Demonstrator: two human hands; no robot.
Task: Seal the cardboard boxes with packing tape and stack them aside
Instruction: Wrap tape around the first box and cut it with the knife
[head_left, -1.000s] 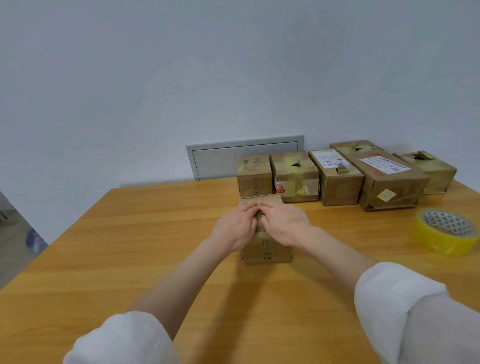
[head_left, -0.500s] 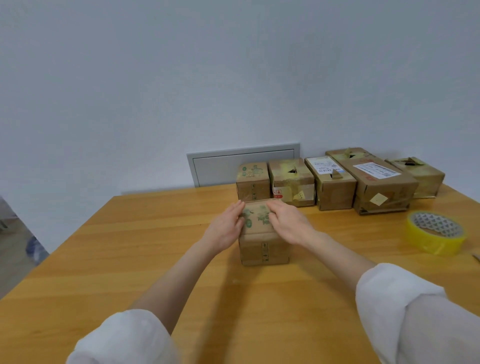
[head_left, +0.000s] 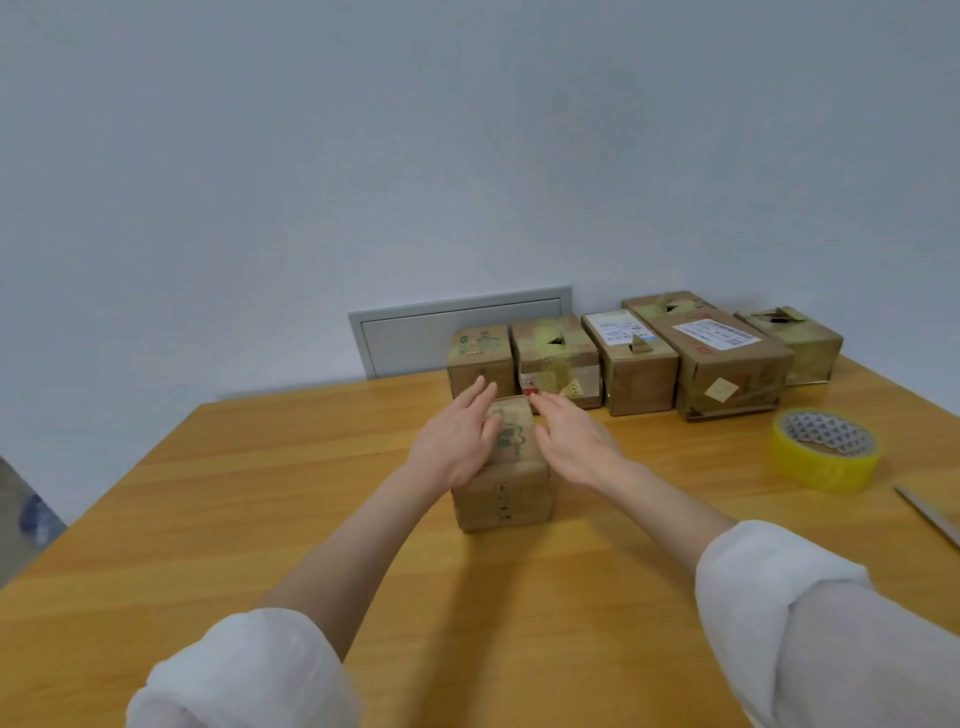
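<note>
I can't read any of it as words or numbers; all the print is too small or blurred. The small box (head_left: 501, 499) at the centre of the frame carries a green emblem (head_left: 511, 435) on its top and tiny black marks down its front face. In the back row, the leftmost box (head_left: 480, 364) bears a similar green emblem. The second box (head_left: 558, 358) has a white sticker (head_left: 531, 385) with a red mark. The third box (head_left: 644, 379) and the long box (head_left: 727, 379) each carry a white shipping label.
</note>
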